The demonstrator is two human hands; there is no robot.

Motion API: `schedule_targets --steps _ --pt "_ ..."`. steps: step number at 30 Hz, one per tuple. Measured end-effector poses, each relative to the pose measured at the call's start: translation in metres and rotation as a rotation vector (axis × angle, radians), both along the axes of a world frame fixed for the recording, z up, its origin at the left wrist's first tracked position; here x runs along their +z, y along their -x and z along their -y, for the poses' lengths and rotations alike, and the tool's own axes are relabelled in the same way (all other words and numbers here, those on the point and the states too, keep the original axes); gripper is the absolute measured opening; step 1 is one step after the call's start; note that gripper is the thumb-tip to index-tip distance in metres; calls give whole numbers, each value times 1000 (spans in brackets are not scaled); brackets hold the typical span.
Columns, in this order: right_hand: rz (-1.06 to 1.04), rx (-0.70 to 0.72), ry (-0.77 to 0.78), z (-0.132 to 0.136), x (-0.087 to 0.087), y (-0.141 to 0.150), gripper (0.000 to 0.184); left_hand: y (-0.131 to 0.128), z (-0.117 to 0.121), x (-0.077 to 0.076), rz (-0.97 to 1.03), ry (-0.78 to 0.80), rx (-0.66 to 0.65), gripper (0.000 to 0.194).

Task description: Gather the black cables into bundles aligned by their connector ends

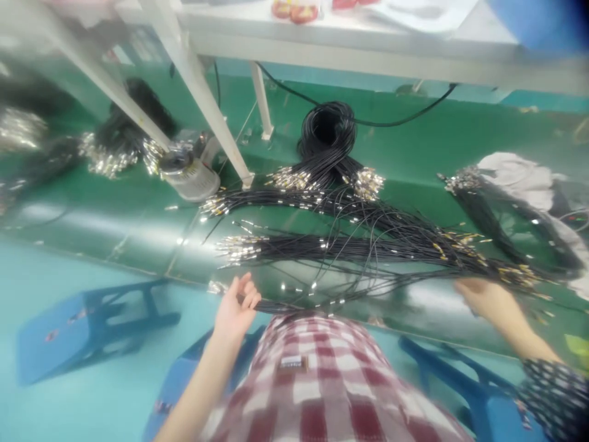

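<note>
My left hand (pixel 238 302) is closed around a thin bundle of black cables (pixel 280 306) near the front edge of the green worktop. Silver connector ends (pixel 217 287) stick out past its left side. My right hand (pixel 488 302) is over the worktop at the right, close beside the cable ends; it is blurred and its fingertips are hard to see. Just beyond my left hand lies a thicker cable bundle (pixel 294 247) with silver connectors at its left end. Behind that, another long cable bundle (pixel 386 215) stretches to the right, with loose strands crossing over both.
A coiled cable bundle (pixel 327 126) sits at the back. To the left stand a tin can (pixel 196 179) and more cable bundles (pixel 115 144). White cloth (pixel 515 178) lies at right. A white shelf (pixel 345 43) with legs (pixel 202 98) overhangs the worktop. Blue stools (pixel 59 337) are below.
</note>
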State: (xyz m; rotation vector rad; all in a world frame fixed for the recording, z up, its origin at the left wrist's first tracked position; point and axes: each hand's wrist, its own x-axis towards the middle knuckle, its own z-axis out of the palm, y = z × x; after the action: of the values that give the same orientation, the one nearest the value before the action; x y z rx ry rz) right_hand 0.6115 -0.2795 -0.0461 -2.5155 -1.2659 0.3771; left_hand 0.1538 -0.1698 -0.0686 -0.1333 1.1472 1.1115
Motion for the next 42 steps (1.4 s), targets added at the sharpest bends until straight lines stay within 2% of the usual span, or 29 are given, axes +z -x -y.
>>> schedule_targets --steps 2,4,6,9,11,14,17,20,23,27,30,32,35,37,40,42 --pt "-155 186 22 -21 -21 35 12 -1 4 2 -27 -9 24 28" --pt "-320 504 -49 -48 -36 92 18 -4 7 6 -54 -23 44 27" --pt "-379 791 -77 -73 -43 152 20 -7 10 11 -62 -50 49 28" --pt "-409 996 2 -97 -47 214 25 -11 14 17 -61 -101 48 28" --pt "-488 1038 53 -104 -51 230 20 -13 17 20 -70 -135 50 28" --pt "-622 1001 63 -106 -54 227 12 -14 21 23 -84 -160 46 28" --pt "-732 923 81 -107 -50 215 19 -15 22 27 -99 -146 36 30" --pt "-1024 776 109 -109 -40 207 29 -16 18 30 -108 -136 10 31" --pt "-1280 632 111 -113 -32 200 31 -16 12 31 -110 -130 -28 28" --pt "-1372 552 124 -114 -23 191 36 -17 6 34 -115 -138 -85 27" --pt "-1320 602 102 -113 -15 193 33 -24 4 39 -119 -196 -171 22" --pt "-1276 674 47 -113 -8 200 30 -34 4 46 -148 -260 -281 14" --pt "-1188 771 18 -111 6 216 28 -51 3 54 -229 -345 -461 25" --pt "-1049 826 11 -109 14 224 24 -60 2 57 -299 -384 -526 27" --pt "-694 887 -103 -104 16 225 18 -62 -1 57 -380 -419 -480 24" --pt "-467 915 -180 -97 8 214 17 -57 -4 56 -381 -418 -394 23"
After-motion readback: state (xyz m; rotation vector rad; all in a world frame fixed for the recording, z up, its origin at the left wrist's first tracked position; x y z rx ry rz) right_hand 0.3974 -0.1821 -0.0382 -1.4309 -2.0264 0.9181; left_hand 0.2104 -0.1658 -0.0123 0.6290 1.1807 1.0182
